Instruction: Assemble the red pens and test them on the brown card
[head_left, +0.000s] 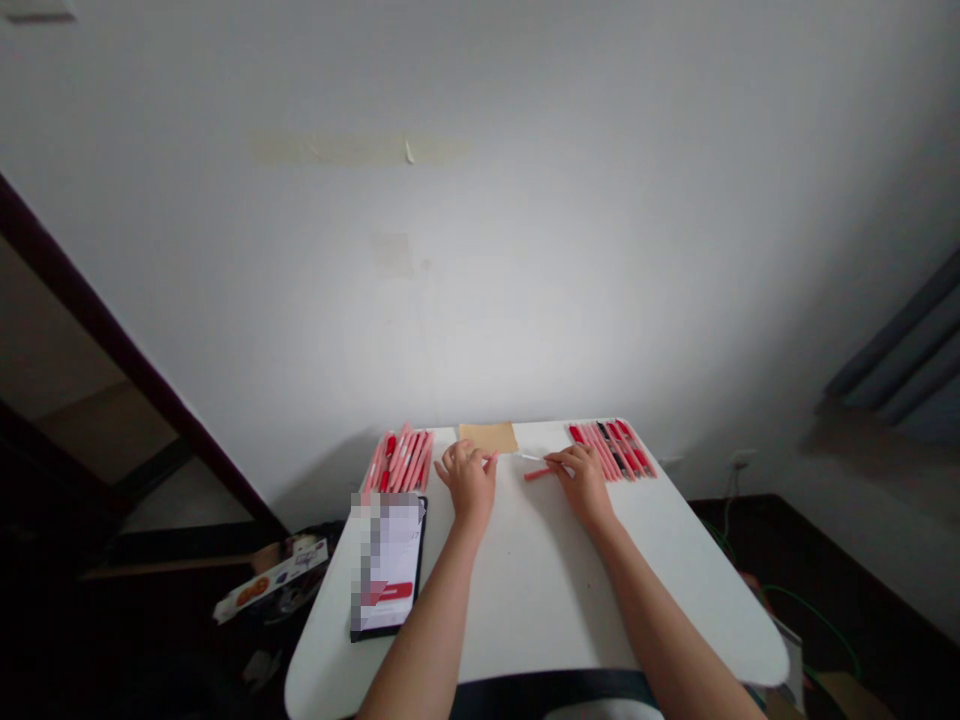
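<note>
My left hand [471,482] is over the middle of the white table [540,580], thumb and fingers pinched on a small pink pen part [491,458], mostly hidden by the fingers. To its right, my right hand [585,482] is closed on a thin whitish pen refill [529,457], whose free end points left toward my left hand. A gap separates the two pieces. Below the refill, a pink pen barrel [537,474] lies on the table, partly beside the right fingers.
Several pink and red pens [405,462] lie in a left pile. Another row of pens [613,450], some with black, lies at right. A tan paper [489,437] lies at the back edge, against the wall [525,300]. A tablet [394,570] lies left of my forearm.
</note>
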